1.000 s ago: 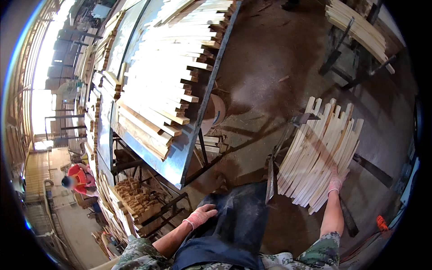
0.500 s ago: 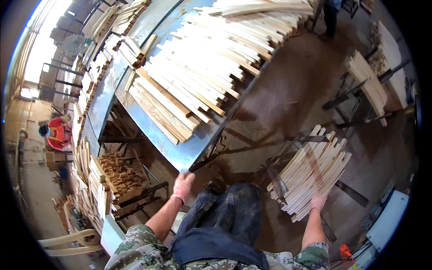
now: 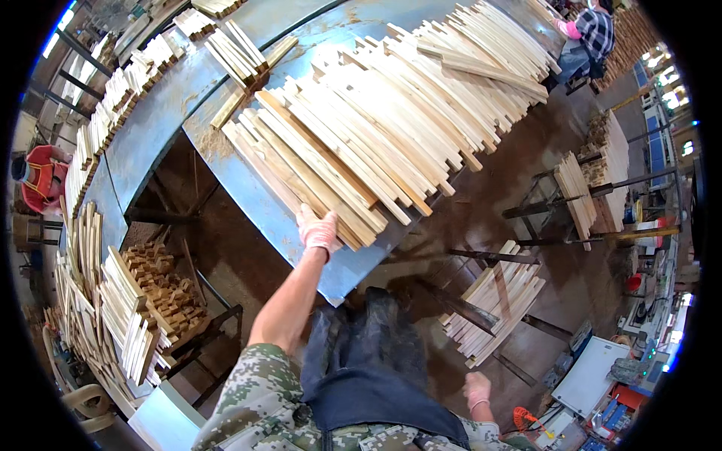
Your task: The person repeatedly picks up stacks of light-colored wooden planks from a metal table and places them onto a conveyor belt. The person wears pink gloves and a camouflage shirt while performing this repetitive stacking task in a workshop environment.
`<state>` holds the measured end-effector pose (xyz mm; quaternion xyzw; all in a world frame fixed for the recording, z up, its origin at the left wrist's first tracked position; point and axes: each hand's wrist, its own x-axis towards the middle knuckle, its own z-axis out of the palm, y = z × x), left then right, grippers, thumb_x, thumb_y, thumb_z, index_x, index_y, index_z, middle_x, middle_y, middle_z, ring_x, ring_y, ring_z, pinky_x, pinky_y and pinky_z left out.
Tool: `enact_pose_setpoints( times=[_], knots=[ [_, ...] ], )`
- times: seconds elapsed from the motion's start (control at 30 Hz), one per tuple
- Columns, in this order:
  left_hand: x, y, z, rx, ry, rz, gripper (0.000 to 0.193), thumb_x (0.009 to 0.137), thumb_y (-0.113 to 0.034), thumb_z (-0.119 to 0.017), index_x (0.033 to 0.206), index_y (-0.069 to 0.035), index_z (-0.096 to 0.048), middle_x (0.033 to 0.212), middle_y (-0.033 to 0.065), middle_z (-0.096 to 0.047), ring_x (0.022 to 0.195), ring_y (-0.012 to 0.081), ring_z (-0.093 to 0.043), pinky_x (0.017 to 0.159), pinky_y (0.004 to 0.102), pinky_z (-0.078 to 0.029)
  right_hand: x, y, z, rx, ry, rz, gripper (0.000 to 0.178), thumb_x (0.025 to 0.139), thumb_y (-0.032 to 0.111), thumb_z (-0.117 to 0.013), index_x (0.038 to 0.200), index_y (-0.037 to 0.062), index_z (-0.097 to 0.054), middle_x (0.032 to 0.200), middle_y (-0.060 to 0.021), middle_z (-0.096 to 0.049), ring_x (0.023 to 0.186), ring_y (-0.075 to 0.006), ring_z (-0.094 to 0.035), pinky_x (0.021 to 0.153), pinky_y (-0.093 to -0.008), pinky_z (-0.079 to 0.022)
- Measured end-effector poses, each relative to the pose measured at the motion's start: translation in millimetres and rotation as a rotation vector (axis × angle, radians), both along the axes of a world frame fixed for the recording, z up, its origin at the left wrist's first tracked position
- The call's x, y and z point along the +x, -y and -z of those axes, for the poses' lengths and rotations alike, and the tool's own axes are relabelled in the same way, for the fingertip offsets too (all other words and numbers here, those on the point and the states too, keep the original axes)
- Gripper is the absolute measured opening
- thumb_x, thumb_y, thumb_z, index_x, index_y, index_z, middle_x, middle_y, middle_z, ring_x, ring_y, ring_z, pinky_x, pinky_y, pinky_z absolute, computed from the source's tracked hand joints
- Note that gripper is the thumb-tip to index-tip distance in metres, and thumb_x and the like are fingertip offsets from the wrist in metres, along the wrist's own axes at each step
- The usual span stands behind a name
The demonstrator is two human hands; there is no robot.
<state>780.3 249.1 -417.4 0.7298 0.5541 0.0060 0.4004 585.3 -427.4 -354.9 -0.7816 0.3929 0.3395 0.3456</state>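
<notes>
Your left hand (image 3: 317,229) rests at the near end of the outermost strip (image 3: 263,167), beside a row of wooden strips (image 3: 391,113) on the blue table (image 3: 342,273). Its thumb and fingers stand apart there; whether they pinch the wood cannot be told. Your right hand (image 3: 477,391) hangs near a smaller pile (image 3: 492,304), seemingly empty, its finger spread unclear. Each strip is probably light, stiff and sturdy, with dry, grippy faces. Gripping both long sides near mid-length should balance it; an end hold may let it tip.
</notes>
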Motion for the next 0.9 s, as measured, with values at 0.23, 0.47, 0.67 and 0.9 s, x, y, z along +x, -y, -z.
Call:
enact_pose_setpoints(
  times=[0.23, 0.47, 0.67, 0.9],
  knots=[
    [45, 11, -33, -0.108, 0.118, -0.071, 0.095, 0.081, -0.038, -0.087, 0.164, -0.023, -0.046, 0.172, 0.0354, -0.020, 0.161, 0.0498, -0.021, 0.133, 0.0482, -0.021, 0, -125, 14, 0.204, 0.037, -0.479, 0.040, 0.099, 0.028, -0.070, 0.129, 0.0010, -0.072, 0.085, -0.0065, -0.069, 0.070, -0.0143, -0.062, 0.062, -0.0308, -0.049],
    [60, 9, -15, 0.052, 0.186, -0.115, 0.057, 0.087, -0.025, -0.075, 0.142, -0.012, -0.067, 0.163, 0.0247, -0.046, 0.155, 0.0397, -0.038, 0.128, 0.0466, -0.031, 164, -212, 15, 0.379, 0.091, -0.470, 0.066, 0.100, 0.029, -0.072, 0.153, -0.0062, -0.053, 0.111, -0.0101, -0.073, 0.085, -0.0136, -0.063, 0.076, -0.0300, -0.053],
    [37, -23, 34, 0.420, 0.130, -0.149, 0.063, 0.084, -0.018, -0.075, 0.143, -0.003, -0.058, 0.139, 0.0244, -0.061, 0.133, 0.0399, -0.055, 0.118, 0.0455, -0.043, 305, -290, -12, 0.409, 0.303, -0.744, 0.066, 0.102, 0.030, -0.068, 0.153, -0.0071, -0.052, 0.099, -0.0047, -0.069, 0.082, -0.0117, -0.058, 0.076, -0.0297, -0.051],
    [43, -51, 48, -0.208, 0.228, -0.381, 0.052, 0.083, -0.021, -0.084, 0.121, 0.006, -0.064, 0.100, 0.0177, -0.072, 0.080, 0.0272, -0.068, 0.073, 0.0398, -0.058, 442, -310, 38, 0.517, 0.604, -0.298, 0.083, 0.097, 0.022, -0.078, 0.164, -0.0020, -0.036, 0.154, -0.0257, -0.056, 0.135, -0.0297, -0.061, 0.113, -0.0385, -0.050]
  ],
)
